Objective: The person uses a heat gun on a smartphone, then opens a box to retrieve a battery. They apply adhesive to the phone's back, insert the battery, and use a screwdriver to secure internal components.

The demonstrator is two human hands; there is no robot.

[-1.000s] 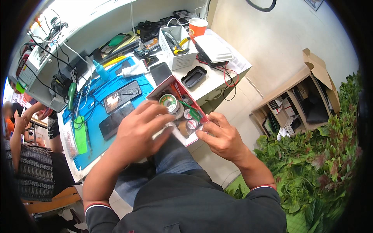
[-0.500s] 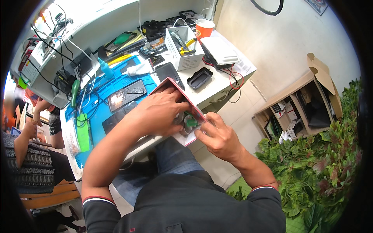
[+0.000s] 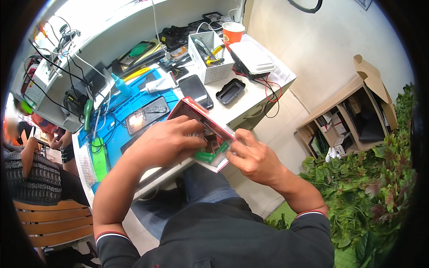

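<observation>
My right hand (image 3: 255, 157) is closed on the right edge of a small open box (image 3: 193, 102) with red sides and a white inside, held tilted at the desk's front edge above my lap. My left hand (image 3: 176, 139) reaches into the box from the left, its fingers bent together. What they pinch, if anything, is hidden. A bright green piece (image 3: 205, 157) lies in the near end of the box beside these fingers, along with small items too blurred to name. Left of the box, an opened phone (image 3: 145, 114) rests on the blue work mat (image 3: 117, 136).
Behind the box are a dark phone (image 3: 195, 89), an empty black tray (image 3: 230, 91), a white box of pliers (image 3: 211, 70) and an orange cup (image 3: 232, 33). Cables (image 3: 100, 91) trail over the mat. A wooden shelf (image 3: 353, 117) stands right; another person (image 3: 33, 174) sits left.
My left hand has drawn back slightly to the left inside the box, and its fingers have bunched. More of the green piece shows now. My right hand keeps its hold.
</observation>
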